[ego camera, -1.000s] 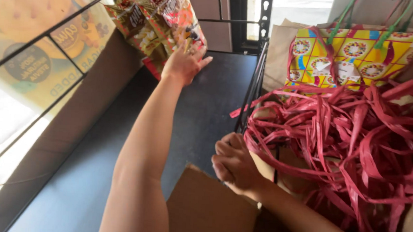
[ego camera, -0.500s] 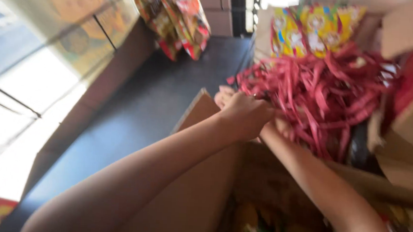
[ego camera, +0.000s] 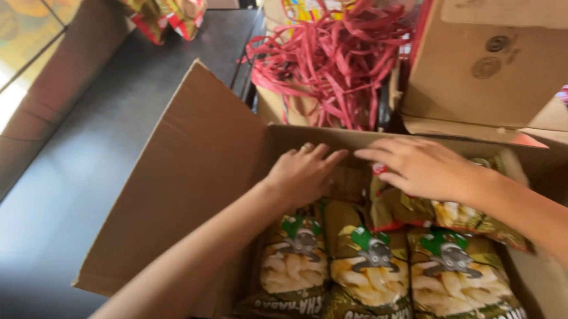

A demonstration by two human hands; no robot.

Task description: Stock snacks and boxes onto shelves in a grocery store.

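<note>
Upper left of frame: a dark shelf surface (ego camera: pixel 103 143) runs back to a heap of red and yellow snack packets (ego camera: pixel 153 4) at the top edge. Centre left: an open cardboard box (ego camera: pixel 185 193), its left flap raised and tilted outward. Inside it, along the lower middle to lower right, green snack bags (ego camera: pixel 369 267) stand packed side by side, three faces showing, with more tucked behind. Left hand (ego camera: pixel 303 173) lies in the box's back left, fingers loosely spread and flat on the bag tops, nothing closed in it. Top centre, behind the box: a tangle of red plastic strapping (ego camera: pixel 331 58). Right of centre: right hand (ego camera: pixel 419 166) rests palm down, fingers spread, over a tilted bag (ego camera: pixel 452 217) in the back row; whether it pinches the bag, cannot tell. Upper right: a second cardboard carton (ego camera: pixel 503 61), closed face toward the camera. Judgement: the bags look light, air-puffed, slick-filmed, contents brittle; best taken by the crimped top seam or cradled at the sides, not squeezed.
</note>
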